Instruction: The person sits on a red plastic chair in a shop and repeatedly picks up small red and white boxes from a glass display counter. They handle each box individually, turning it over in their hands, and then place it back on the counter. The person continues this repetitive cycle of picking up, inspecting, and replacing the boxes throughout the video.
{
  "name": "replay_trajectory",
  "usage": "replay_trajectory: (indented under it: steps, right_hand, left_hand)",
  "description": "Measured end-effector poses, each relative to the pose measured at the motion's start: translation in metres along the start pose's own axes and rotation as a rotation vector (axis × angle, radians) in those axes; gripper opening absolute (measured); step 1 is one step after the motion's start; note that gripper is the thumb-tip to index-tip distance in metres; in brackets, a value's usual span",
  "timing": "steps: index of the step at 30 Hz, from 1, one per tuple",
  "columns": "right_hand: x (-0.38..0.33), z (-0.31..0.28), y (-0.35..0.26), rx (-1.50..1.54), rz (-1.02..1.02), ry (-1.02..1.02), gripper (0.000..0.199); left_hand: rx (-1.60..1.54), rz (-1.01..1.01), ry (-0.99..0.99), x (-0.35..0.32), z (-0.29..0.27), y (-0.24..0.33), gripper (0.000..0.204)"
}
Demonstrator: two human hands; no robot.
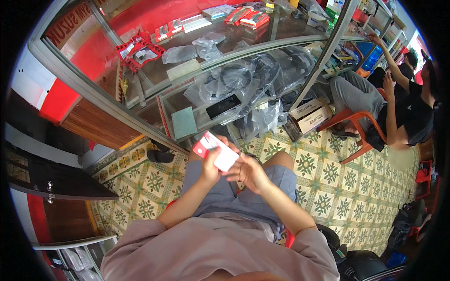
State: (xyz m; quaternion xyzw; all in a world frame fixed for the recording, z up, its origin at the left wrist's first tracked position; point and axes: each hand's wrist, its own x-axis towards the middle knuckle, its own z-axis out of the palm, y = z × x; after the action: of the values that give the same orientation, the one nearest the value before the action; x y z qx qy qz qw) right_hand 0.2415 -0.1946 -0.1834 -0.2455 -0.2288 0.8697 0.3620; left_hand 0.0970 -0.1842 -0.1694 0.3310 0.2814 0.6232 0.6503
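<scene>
A small red and white box [226, 158] is in my left hand [211, 165], above my lap. The left thumb lies across the top face, and the fingers wrap round from beneath to the far edge. At the box's white right end is my right hand [251, 174], its fingers apart and a little blurred. Its fingertips are close to the box's lower edge; whether they touch it I cannot tell. Just beyond the hands, a black smartphone [223, 107] lies on the glass shelf, near a pale green flat pad [183, 122].
A glass display case [140, 125] stands ahead, holding clear plastic bags [267, 70] with dark coiled parts and red and white packets [255, 19]. An open carton [309, 117] sits on the tiled floor. On the right, a person sits on an orange plastic chair [358, 133].
</scene>
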Motion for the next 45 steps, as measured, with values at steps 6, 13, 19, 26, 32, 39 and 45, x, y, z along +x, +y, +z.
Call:
replay_trajectory:
  steps: [6,13,19,26,32,39,45]
  right_hand:
    - [0.0,-0.005,0.01,-0.237,-0.265,0.017,0.024]
    - [0.002,-0.004,0.011,-0.16,-0.262,0.056,0.024]
    - [0.006,-0.001,0.017,-0.025,-0.224,0.063,0.025]
    - [0.005,0.003,0.018,0.345,-0.052,-0.067,0.045]
    - [0.012,-0.006,0.031,0.336,-0.04,0.071,0.044]
    - [0.011,-0.007,-0.028,0.105,-0.243,0.359,0.033]
    - [0.059,0.08,-0.13,-0.934,-0.87,0.243,0.035]
  left_hand:
    - [0.021,-0.016,0.187,0.0,0.008,-0.004,0.035]
    - [0.137,0.089,0.176,-0.007,0.016,-0.01,0.03]
    - [-0.005,-0.013,0.147,-0.005,0.011,-0.007,0.028]
    - [0.809,0.388,-0.197,0.001,0.017,0.012,0.012]
    - [0.772,0.542,-0.176,-0.002,0.017,0.023,0.021]
    - [-0.046,0.136,0.333,0.012,-0.039,0.024,0.061]
    - [-0.353,-0.225,0.474,-0.005,-0.108,-0.05,0.061]
